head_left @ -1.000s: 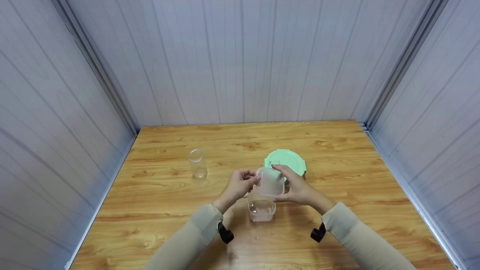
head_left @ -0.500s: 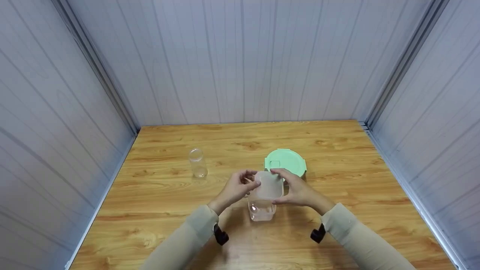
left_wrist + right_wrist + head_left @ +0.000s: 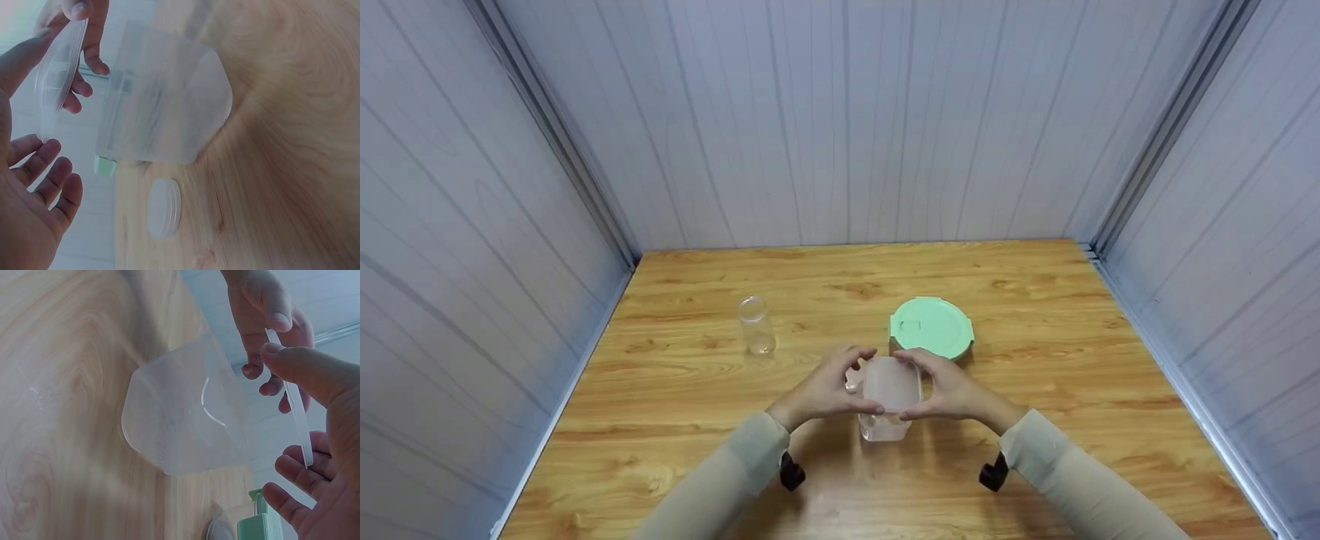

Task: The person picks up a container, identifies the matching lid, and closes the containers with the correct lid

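Note:
A translucent square lid [image 3: 892, 382] is held above a clear plastic container [image 3: 885, 430] that stands on the table. My left hand [image 3: 831, 387] grips the lid's left edge between thumb and fingers. On the other side my right hand [image 3: 960, 391] spans its right edge, thumb near the front and fingers at the back. In the left wrist view the lid [image 3: 59, 79] appears edge-on, apart from the container [image 3: 163, 104]. The right wrist view also shows a gap between the lid [image 3: 295, 405] and the container [image 3: 180, 410].
Behind the right hand stands a round container with a mint-green lid [image 3: 931, 328]. A clear cylindrical bottle [image 3: 757, 328] stands to the left. A small whitish round piece [image 3: 164, 208] lies on the table near the container. Pale panelled walls [image 3: 840, 127] enclose the wooden table [image 3: 682, 420].
The lid has come down toward me and lies flatter over the container. My left hand has shifted from pinching its corner to gripping its left side; the right hand moved down with it.

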`<state>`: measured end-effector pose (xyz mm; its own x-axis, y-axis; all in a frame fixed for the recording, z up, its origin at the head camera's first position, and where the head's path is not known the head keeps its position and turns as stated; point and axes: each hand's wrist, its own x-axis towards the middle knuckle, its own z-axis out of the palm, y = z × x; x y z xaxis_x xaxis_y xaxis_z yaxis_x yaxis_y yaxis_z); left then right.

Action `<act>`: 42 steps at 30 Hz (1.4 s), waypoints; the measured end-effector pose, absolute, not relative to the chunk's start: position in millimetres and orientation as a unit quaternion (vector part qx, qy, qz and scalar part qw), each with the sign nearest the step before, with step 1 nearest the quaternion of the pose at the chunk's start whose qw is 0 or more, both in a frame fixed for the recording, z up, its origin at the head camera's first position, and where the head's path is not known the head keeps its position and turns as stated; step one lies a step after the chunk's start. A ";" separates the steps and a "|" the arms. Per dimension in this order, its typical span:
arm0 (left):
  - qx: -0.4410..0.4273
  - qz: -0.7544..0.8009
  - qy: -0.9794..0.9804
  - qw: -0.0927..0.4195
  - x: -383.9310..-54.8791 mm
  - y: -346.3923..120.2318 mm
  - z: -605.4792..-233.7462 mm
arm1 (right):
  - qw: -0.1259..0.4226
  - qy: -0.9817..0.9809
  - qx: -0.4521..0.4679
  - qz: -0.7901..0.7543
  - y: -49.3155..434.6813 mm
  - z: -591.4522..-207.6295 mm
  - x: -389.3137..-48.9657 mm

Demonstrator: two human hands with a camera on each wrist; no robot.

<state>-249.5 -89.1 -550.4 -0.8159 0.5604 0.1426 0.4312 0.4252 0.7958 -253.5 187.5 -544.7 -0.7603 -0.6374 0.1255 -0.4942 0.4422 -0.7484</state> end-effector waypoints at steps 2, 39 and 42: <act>0.296 0.442 0.843 0.081 -249.5 -90.6 -551.9 | 0.089 0.844 -0.337 -0.407 186.7 -546.8 -253.4; 0.286 0.346 0.887 0.105 -245.5 -93.4 -559.4 | 0.121 0.857 -0.334 -0.373 180.2 -561.8 -249.3; 0.283 0.344 0.889 0.109 -245.1 -93.8 -559.7 | 0.123 0.856 -0.332 -0.377 179.6 -562.5 -249.4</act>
